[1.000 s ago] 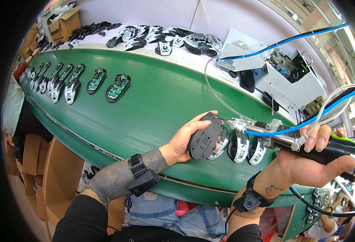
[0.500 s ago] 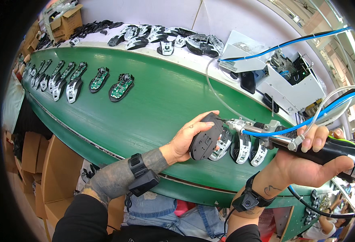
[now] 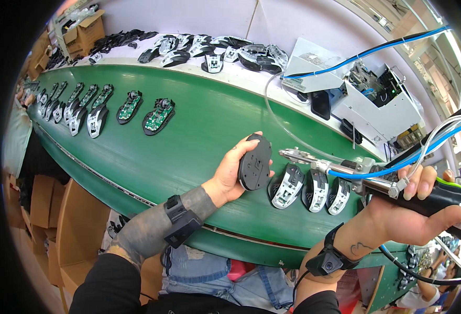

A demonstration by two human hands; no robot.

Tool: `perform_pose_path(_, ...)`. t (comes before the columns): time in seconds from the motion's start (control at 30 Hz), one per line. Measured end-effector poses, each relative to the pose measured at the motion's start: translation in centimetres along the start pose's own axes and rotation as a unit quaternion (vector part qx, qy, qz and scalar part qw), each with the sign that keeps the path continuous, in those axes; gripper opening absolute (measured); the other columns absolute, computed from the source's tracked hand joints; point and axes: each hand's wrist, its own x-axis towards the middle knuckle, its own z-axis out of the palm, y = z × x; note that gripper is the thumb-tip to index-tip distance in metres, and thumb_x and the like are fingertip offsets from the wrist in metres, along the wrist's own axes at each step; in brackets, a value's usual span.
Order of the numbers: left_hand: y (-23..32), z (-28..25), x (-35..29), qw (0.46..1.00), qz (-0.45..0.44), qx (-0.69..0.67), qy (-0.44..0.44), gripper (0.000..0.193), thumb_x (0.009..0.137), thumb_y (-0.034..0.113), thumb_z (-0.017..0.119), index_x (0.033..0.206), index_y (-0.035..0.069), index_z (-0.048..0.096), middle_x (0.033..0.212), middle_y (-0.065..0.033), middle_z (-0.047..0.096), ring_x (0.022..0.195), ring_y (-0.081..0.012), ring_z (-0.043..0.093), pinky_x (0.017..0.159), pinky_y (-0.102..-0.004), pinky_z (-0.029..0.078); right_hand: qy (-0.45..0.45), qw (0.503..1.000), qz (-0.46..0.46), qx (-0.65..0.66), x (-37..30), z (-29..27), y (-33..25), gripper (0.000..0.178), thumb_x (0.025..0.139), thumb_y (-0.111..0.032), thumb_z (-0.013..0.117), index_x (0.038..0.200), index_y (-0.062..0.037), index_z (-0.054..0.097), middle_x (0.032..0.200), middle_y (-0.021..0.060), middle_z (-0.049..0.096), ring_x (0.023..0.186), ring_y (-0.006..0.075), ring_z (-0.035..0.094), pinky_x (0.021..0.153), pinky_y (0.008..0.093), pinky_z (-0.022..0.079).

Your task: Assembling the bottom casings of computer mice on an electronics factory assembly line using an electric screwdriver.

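My left hand (image 3: 227,177) is closed round a black computer mouse (image 3: 255,163), its underside turned up. In my right hand (image 3: 395,220) is a black power screwdriver (image 3: 437,201) with a long metal nozzle and a blue hose. The nozzle tip points left at the mouse, a short gap apart from it. Below the nozzle, a grey-and-black mouse (image 3: 287,187) lies on the green conveyor belt (image 3: 199,152), beside two more like it (image 3: 318,190).
Mouse bases with green circuit boards (image 3: 158,116) stand in a row along the belt's left, several with silver shells. Loose shells (image 3: 212,63) lie on the white ledge behind. A white screw-feeding machine (image 3: 380,104) is at the back right. Cardboard boxes (image 3: 81,230) stand below left.
The mouse in my left hand has moved left and up, away from the nozzle tip. My right hand has shifted the screwdriver slightly right, showing more of the shells beneath.
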Motion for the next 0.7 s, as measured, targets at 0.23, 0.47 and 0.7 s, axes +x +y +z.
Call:
perform_pose_path(0.23, 0.0, 1.0, -1.1, 0.995, -0.009, -0.026, -0.099, 0.050, 0.089, 0.029, 0.048, 0.135, 0.013, 0.037, 0.128, -0.0136, 0.047, 0.099, -0.0272, 0.059, 0.084, -0.0465, 0.053, -0.047, 0.996, 0.059, 0.055, -0.3, 0.2, 1.4, 0.060, 0.087, -0.066, 0.043, 0.105, -0.0096, 0.050, 0.062, 0.0016, 0.048, 0.050, 0.0120, 0.043, 0.053, 0.0273, 0.036)
perform_pose_path(0.47, -0.1, 1.4, -1.4, 0.993, -0.014, -0.045, -0.109, 0.049, 0.089, 0.024, 0.050, 0.134, 0.013, 0.037, 0.120, -0.0112, 0.050, 0.096, -0.0251, 0.058, 0.080, -0.0452, 0.054, -0.071, 0.993, 0.064, 0.071, -0.4, 0.0, 1.2, 0.059, 0.087, -0.066, 0.043, 0.106, -0.0106, 0.049, 0.064, 0.0015, 0.049, 0.050, 0.0118, 0.043, 0.055, 0.0275, 0.038)
perform_pose_path(0.7, 0.0, 1.6, -1.7, 0.992, -0.011, -0.045, -0.117, 0.048, 0.090, 0.024, 0.049, 0.135, 0.013, 0.036, 0.122, -0.0118, 0.048, 0.097, -0.0253, 0.057, 0.081, -0.0453, 0.054, -0.055, 0.993, 0.074, 0.071, -0.6, 0.7, 1.3, 0.057, 0.087, -0.066, 0.042, 0.103, -0.0110, 0.048, 0.062, 0.0014, 0.048, 0.049, 0.0118, 0.043, 0.054, 0.0276, 0.038)
